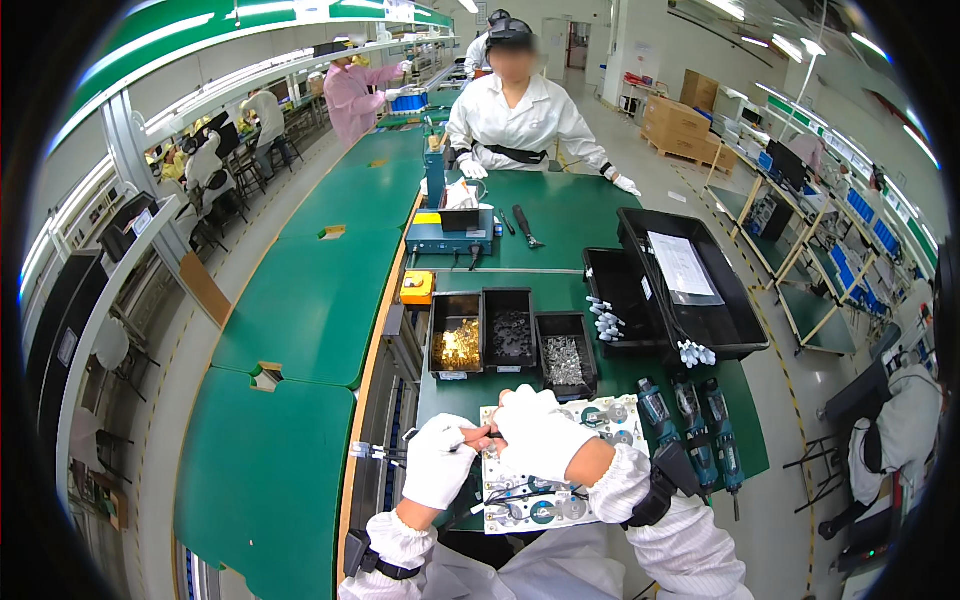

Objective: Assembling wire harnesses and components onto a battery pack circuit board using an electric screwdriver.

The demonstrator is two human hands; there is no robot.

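Observation:
A white panel with round grey and teal parts lies on the green bench before me. My left hand, in a white glove with bare fingertips, is closed at the panel's left edge. Black cables with grey ends stick out beside it and run in under the hand. My right hand, gloved alike, reaches over the panel with its fingers closed against the left fingertips. A small dark piece shows between them, mostly hidden. More black cables lie across the panel's lower part.
Beyond the panel stand black bins of brass-coloured parts, black parts and silver screws. Teal electric screwdrivers lie to the right. Large black trays hold cables and paper. Across the bench stands a person in white.

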